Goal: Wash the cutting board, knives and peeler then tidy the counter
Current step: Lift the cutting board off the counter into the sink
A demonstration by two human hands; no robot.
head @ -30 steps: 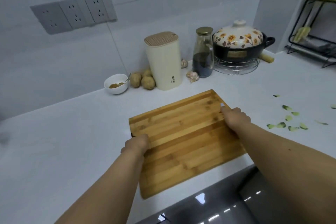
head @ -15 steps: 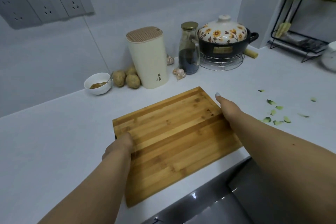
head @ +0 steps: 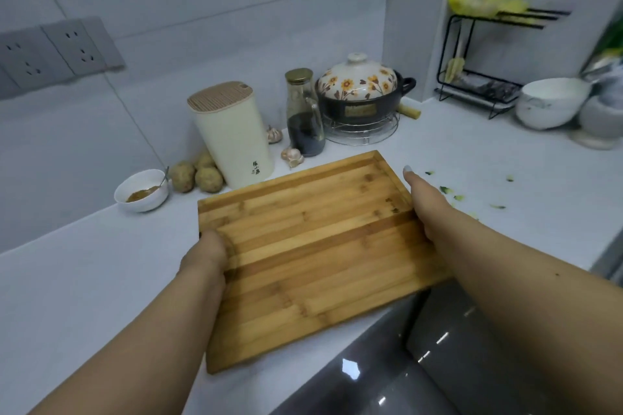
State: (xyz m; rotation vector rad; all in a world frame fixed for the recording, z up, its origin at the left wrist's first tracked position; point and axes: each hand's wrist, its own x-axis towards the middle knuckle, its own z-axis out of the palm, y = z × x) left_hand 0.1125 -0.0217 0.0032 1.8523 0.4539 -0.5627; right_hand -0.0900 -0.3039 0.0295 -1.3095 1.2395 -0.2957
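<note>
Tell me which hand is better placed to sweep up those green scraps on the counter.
The right hand. It grips the cutting board's right edge, right next to the green scraps. The left hand holds the far left edge.

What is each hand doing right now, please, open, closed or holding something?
Left hand: grips the left edge of the cutting board.
Right hand: holds the board's right edge; thumb lies straight along it, its fingers hidden.
</note>
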